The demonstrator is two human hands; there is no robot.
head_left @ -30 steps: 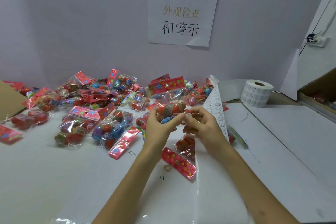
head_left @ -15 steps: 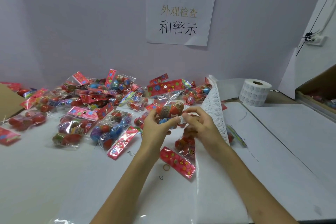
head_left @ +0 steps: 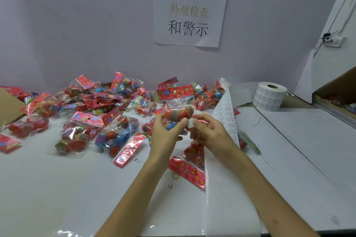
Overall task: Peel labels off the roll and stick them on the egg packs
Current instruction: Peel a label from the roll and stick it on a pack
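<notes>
Two hands: left hand [head_left: 167,131] curls its fingers round a pack [head_left: 178,114], raised over the tabletop [head_left: 57,188]; right hand [head_left: 210,135] pinches a label [head_left: 191,123] at the pack's side, contact unclear.
Pack: probably light; slick, crinkly film over hard eggs. Grip round the eggs.
Label: thin, limp, tacky. Hold by one edge.
Strip [head_left: 225,117]: trails from roll [head_left: 269,98].

A factory packing station. A printed sign [head_left: 189,15] hangs on the wall [head_left: 77,25] at 12 o'clock; egg packs [head_left: 107,106] heap the bench [head_left: 57,188], label roll [head_left: 269,98] at 2 o'clock.
</notes>
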